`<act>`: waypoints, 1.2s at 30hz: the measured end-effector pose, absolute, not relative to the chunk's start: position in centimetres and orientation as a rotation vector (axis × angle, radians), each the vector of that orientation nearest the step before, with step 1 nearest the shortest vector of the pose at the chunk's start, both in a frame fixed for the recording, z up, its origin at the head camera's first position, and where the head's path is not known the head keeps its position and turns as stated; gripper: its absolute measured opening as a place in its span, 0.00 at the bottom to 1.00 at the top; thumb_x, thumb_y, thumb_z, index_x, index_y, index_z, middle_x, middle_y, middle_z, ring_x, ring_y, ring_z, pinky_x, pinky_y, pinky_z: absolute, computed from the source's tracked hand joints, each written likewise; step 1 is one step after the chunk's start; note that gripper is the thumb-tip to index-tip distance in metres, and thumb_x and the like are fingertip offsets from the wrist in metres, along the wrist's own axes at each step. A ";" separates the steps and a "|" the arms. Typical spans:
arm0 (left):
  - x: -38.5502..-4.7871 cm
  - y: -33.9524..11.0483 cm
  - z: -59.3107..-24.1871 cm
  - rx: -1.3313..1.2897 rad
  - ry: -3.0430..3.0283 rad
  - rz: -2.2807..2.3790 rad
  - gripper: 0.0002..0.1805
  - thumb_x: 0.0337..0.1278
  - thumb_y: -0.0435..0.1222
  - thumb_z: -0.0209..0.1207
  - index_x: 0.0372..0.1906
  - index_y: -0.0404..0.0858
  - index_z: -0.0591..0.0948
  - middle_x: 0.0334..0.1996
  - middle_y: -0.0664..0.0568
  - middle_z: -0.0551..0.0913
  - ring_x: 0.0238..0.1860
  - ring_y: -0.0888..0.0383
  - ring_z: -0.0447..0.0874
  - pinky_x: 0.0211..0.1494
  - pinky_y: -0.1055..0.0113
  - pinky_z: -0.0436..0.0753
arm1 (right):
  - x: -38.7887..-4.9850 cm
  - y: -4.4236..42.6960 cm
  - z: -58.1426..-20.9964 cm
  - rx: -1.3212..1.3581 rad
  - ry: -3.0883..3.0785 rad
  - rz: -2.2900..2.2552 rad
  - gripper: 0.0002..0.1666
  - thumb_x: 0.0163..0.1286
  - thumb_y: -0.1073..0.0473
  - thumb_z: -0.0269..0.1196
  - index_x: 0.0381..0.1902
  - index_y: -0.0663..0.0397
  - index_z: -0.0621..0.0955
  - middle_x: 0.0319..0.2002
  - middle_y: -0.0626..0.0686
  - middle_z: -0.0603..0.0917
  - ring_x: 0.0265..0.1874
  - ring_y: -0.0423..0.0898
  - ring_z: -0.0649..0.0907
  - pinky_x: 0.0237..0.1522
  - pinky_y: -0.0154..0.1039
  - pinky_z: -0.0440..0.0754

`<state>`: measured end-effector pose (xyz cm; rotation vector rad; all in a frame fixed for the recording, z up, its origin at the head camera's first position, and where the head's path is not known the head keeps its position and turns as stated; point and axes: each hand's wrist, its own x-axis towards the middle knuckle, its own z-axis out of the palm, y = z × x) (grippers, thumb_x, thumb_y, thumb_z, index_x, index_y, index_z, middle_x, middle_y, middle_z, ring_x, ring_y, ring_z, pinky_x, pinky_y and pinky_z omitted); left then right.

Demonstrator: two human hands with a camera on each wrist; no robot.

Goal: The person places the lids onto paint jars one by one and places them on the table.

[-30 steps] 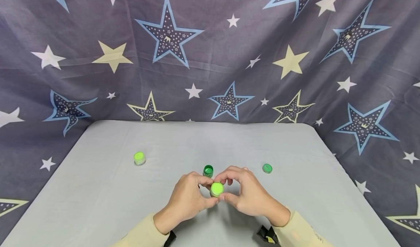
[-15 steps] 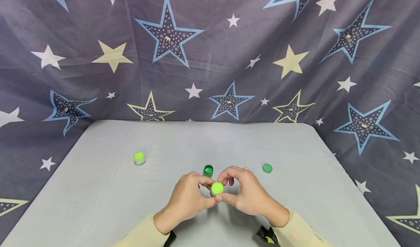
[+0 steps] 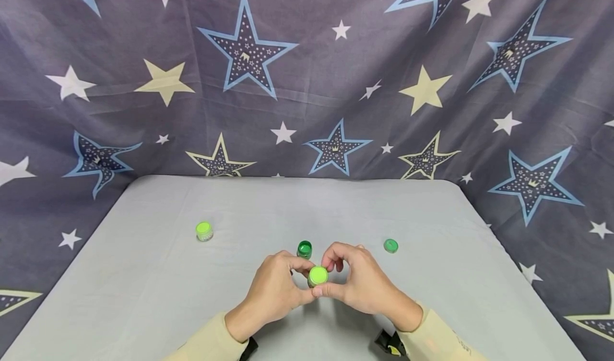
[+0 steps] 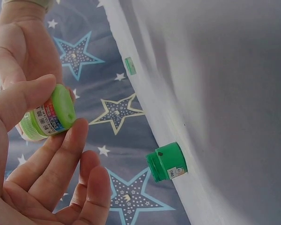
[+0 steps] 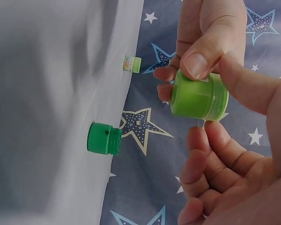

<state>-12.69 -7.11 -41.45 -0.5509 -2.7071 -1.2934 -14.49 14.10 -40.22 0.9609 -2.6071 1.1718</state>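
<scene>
Above the table, a light green paint jar (image 3: 318,277) is held upright between both hands in the head view. My left hand (image 3: 273,287) grips its body between thumb and fingers; a printed label shows beside them in the left wrist view. My right hand (image 3: 362,282) pinches the lid (image 5: 220,98) at its rim with thumb and index finger, the other fingers curled loosely. Just beyond the hands, a dark green paint jar (image 3: 304,249) stands uncovered, its threaded neck visible in the right wrist view. Whether the light green lid is loose, I cannot tell.
To the right on the grey-white table (image 3: 158,297) lies a green lid (image 3: 390,246). Another light green jar (image 3: 204,231) stands capped at the left. A dark star-patterned cloth (image 3: 307,83) hangs behind the table and along its sides.
My right thumb has slid slightly left along the lid and the index finger slightly right. The left hand and the other jars have stayed in place.
</scene>
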 end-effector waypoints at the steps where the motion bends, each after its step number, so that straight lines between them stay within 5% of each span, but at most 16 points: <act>1: -12.7 -7.1 -41.4 -0.551 -2.707 -1.294 0.16 0.37 0.37 0.82 0.37 0.50 0.92 0.28 0.72 0.84 0.39 0.59 0.80 0.40 0.67 0.76 | -14.5 14.1 -40.2 0.965 -2.606 1.176 0.26 0.46 0.44 0.84 0.36 0.37 0.80 0.32 0.32 0.78 0.33 0.41 0.78 0.41 0.41 0.67; 9: -12.7 -7.1 -41.5 -0.563 -2.695 -1.280 0.15 0.37 0.39 0.82 0.36 0.51 0.92 0.27 0.73 0.83 0.38 0.58 0.80 0.39 0.68 0.76 | -14.7 14.4 -40.1 1.088 -2.577 1.220 0.27 0.51 0.54 0.83 0.49 0.38 0.85 0.44 0.33 0.85 0.38 0.39 0.79 0.44 0.43 0.69; 16: -12.7 -7.1 -41.5 -0.566 -2.693 -1.265 0.15 0.37 0.40 0.83 0.36 0.53 0.92 0.27 0.73 0.83 0.38 0.60 0.80 0.38 0.68 0.76 | -14.6 14.4 -39.9 1.102 -2.595 1.242 0.26 0.53 0.62 0.81 0.49 0.37 0.87 0.43 0.33 0.86 0.38 0.37 0.78 0.45 0.44 0.70; 36: -12.7 -7.1 -41.4 -0.536 -2.708 -1.262 0.16 0.36 0.38 0.82 0.35 0.54 0.91 0.27 0.74 0.82 0.37 0.65 0.77 0.39 0.68 0.76 | -14.6 14.2 -40.1 0.994 -2.604 1.194 0.21 0.49 0.48 0.83 0.37 0.35 0.83 0.33 0.33 0.81 0.35 0.42 0.79 0.41 0.42 0.68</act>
